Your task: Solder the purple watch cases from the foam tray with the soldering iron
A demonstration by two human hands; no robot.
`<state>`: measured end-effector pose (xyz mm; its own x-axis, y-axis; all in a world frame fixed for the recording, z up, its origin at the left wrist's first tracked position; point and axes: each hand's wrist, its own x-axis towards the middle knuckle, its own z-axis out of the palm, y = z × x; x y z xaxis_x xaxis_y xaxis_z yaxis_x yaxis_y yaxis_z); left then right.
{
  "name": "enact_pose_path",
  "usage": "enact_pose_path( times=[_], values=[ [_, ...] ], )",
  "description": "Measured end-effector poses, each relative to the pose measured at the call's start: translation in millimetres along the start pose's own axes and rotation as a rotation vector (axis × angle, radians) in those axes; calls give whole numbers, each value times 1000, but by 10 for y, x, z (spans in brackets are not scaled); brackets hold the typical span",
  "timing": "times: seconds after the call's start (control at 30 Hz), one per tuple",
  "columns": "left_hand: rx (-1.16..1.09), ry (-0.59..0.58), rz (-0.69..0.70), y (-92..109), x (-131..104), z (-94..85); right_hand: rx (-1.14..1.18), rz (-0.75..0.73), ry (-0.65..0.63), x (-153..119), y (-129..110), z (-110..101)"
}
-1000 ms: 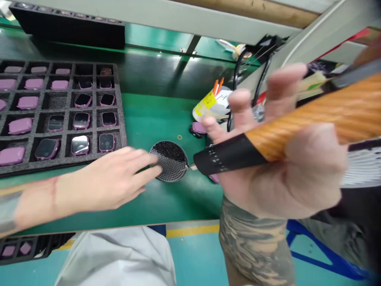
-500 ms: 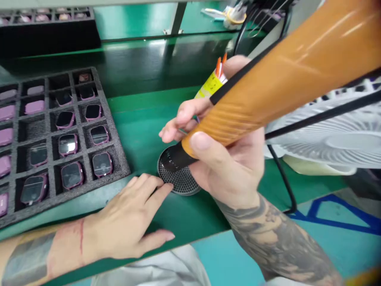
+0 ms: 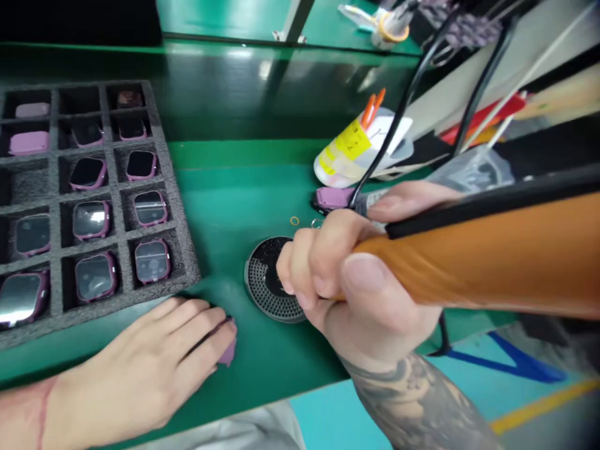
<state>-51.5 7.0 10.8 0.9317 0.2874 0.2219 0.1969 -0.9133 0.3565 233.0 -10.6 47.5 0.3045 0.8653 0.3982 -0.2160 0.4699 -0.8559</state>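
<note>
My right hand (image 3: 356,275) is wrapped round a thick orange-and-black handheld tool (image 3: 497,250), whose exact kind I cannot make out. The tool's narrow end lies behind my fingers, over a round perforated black disc (image 3: 281,307) on the green bench. To the left of the disc, my left hand (image 3: 164,356) rests low with its fingers curled over a small purple watch case (image 3: 228,354); only a corner of this piece shows. Beyond that hand is a grey foam tray (image 3: 180,225) with purple-framed watches (image 3: 152,260) in its compartments.
A white cup with a yellow label (image 3: 344,153) leans at the back, holding orange-tipped sticks. Near it lie another purple watch case (image 3: 334,197) and a small orange ring (image 3: 294,220). A black cable (image 3: 403,109) hangs down at the right.
The tool has swung lower and more level, with my right fingers now closed further round it. My left hand has drawn back from the disc, and a purple piece now shows under its fingers.
</note>
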Motion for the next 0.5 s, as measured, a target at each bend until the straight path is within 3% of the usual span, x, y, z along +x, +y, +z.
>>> enact_pose_path(
  times=[0.13, 0.5],
  values=[
    [-18, 93, -9, 4, 227, 62, 21, -7, -75, 45, 71, 60],
    [-52, 125, 28, -66, 150, 171, -80, -35, -66, -47, 143, 69]
  ],
)
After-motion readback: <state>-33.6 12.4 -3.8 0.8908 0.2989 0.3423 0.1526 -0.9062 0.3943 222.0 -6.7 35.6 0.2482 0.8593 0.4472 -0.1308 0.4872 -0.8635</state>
